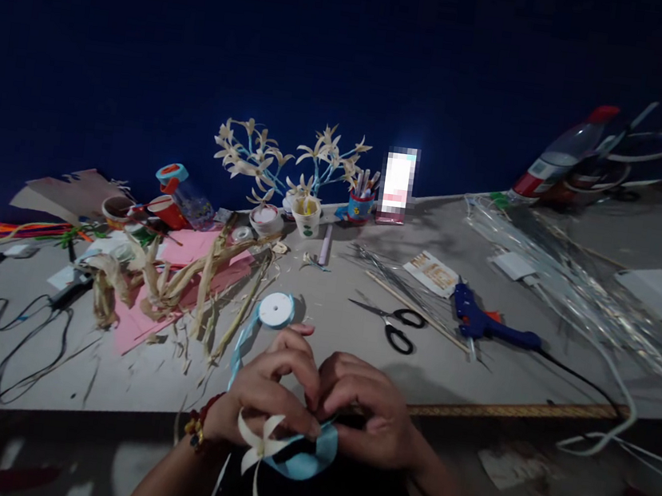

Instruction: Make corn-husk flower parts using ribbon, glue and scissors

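My left hand point(281, 383) and my right hand point(374, 414) meet at the front edge of the table, both closed in a pinch. Between their fingertips runs a light blue ribbon point(301, 463), which hangs in a loop below them. A cream flower point(262, 445) with long thin petals sticks out under my left hand; its stem is hidden. Just beyond my left hand lies a white spool point(276, 310) of the same ribbon, with a strip trailing down beside the wrist. Black-handled scissors point(397, 327) lie open past my right hand.
A blue glue gun point(482, 319) and thin sticks point(420, 311) lie to the right. Dried husks point(169, 284) cover pink paper point(128, 328) on the left. Finished flowers stand in a paper cup point(306, 217) at the back. A bottle point(565, 160) leans far right; cables point(4, 353) trail left.
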The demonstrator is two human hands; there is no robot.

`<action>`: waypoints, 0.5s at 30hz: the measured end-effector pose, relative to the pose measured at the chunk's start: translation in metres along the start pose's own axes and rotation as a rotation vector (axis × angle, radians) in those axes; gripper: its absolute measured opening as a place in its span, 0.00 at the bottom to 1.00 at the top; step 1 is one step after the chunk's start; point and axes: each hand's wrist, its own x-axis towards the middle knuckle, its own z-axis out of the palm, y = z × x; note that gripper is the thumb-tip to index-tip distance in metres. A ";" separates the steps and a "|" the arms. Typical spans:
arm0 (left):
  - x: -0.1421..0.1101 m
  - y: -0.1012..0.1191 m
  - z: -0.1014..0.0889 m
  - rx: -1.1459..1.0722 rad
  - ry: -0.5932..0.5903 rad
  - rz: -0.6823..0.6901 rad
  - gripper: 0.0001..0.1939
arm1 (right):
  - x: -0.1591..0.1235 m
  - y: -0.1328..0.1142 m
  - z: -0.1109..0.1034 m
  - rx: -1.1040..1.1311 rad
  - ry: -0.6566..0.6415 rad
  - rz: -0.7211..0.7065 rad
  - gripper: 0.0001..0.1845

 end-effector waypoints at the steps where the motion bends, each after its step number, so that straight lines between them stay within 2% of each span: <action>1: 0.000 0.000 0.000 0.003 -0.012 0.007 0.15 | 0.000 -0.001 0.000 0.013 -0.004 0.012 0.09; 8: -0.003 -0.005 0.002 -0.028 -0.022 0.085 0.19 | -0.003 0.001 0.001 0.106 -0.001 0.092 0.07; 15: -0.003 -0.006 0.000 -0.047 -0.071 0.087 0.19 | -0.003 0.002 0.000 0.124 -0.020 0.116 0.08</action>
